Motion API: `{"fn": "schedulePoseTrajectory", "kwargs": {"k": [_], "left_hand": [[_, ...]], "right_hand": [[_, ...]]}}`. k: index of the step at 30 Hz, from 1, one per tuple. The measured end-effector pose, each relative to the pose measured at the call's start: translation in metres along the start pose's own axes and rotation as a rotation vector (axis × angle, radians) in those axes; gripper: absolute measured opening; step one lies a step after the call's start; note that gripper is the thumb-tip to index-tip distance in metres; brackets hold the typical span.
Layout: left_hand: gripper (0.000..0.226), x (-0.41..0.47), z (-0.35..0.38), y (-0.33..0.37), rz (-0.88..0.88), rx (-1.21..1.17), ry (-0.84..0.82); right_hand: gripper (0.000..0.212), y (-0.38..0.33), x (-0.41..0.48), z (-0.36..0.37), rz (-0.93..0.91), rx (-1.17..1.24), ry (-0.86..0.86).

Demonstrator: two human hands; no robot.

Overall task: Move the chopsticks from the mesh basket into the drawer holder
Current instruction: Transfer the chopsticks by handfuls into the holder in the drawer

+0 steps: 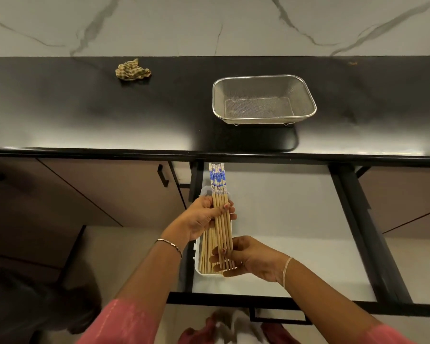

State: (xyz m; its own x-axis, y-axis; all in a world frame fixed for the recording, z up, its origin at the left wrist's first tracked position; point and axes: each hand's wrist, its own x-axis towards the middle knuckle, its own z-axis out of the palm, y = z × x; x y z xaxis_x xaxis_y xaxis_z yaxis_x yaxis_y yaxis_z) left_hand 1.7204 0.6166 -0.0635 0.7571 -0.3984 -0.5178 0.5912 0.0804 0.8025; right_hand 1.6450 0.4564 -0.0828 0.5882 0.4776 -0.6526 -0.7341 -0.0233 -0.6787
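The bundle of chopsticks [221, 214] is held lengthwise over the white holder [198, 256], which sits at the left side of the open drawer [283, 219]. The patterned blue ends point to the far side and the plain tips to the near side, so the bundle lines up with the sticks already lying in the holder. That alignment probably lets it drop in flat rather than crosswise.

The left hand [204, 218] grips the bundle near its middle, its fingers [230, 209] curled around the sticks from the left and closed on them. The right hand [248, 259] pinches the near tips, thumb on top and fingers underneath, apparently to square the ends and steer them down. Both hands are closed on the bundle, neither one open.

On the black counter [85, 108] above, the mesh basket [263, 99] looks empty, so this seems to be the last load. A crumpled cloth [132, 70] lies well apart, far left.
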Motion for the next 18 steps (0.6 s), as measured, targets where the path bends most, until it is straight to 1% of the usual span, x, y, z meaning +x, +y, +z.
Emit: {"fn": "schedulePoseTrajectory", "kwargs": {"k": [7,14,18], "left_hand": [[0.030,0.001,0.001,-0.009,-0.038,0.016,-0.001],[0.027,-0.001,-0.006,-0.032,-0.134,0.078,0.004],[0.032,0.001,-0.014,-0.044,-0.175,0.109,0.027]], "right_hand": [[0.033,0.007,0.006,-0.003,0.036,0.031,-0.031],[0.019,0.013,0.016,-0.009,0.030,0.037,0.012],[0.026,0.017,0.022,-0.008,0.053,0.023,-0.013]]}}
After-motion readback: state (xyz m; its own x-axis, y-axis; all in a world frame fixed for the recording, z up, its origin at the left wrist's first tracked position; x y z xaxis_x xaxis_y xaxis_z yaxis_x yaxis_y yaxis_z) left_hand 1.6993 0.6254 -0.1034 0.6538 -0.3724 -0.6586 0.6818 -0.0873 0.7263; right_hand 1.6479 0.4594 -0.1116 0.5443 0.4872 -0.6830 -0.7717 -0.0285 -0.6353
